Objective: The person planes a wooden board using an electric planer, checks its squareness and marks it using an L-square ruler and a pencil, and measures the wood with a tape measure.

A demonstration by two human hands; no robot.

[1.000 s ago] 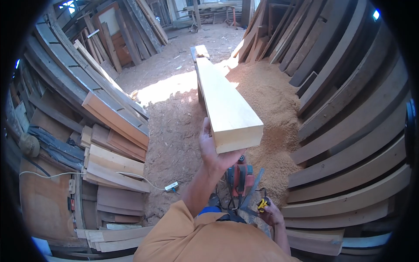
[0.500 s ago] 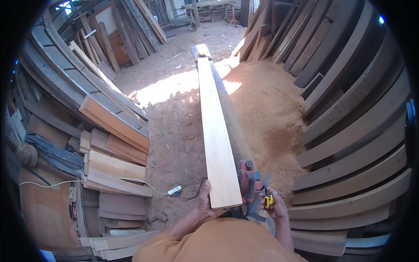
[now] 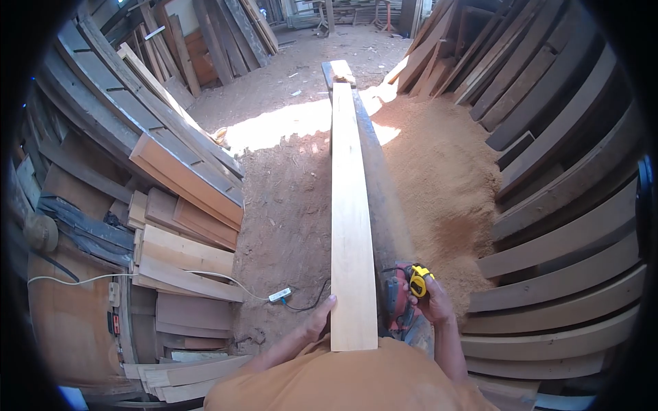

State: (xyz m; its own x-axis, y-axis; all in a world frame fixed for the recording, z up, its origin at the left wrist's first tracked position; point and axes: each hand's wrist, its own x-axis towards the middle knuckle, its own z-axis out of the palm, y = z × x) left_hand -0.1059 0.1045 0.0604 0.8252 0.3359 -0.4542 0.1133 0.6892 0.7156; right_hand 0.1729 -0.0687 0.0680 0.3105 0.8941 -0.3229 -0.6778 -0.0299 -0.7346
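Observation:
A long pale wooden plank (image 3: 351, 226) lies lengthwise before me, its near end against my shirt. My left hand (image 3: 318, 320) grips its left edge near that end, thumb at the edge and fingers hidden beneath. In my right hand (image 3: 436, 306) is a yellow and black tape measure (image 3: 419, 280), held just right of the plank. Below and beside it, a red power tool (image 3: 397, 301) with a dark body rests on the dark bench beam (image 3: 384, 205), partly hidden by my right hand.
A sawdust heap (image 3: 439, 171) spreads right of the beam. Stacked boards (image 3: 562, 281) line the right side, and more boards (image 3: 185, 253) the left. A white extension socket (image 3: 279, 295) with cables lies on the dirt floor (image 3: 281, 205).
My right hand has raised the tape measure up and forward, above the red tool. The plank's near end has come closer to my body and straightened, with my left hand still at its edge.

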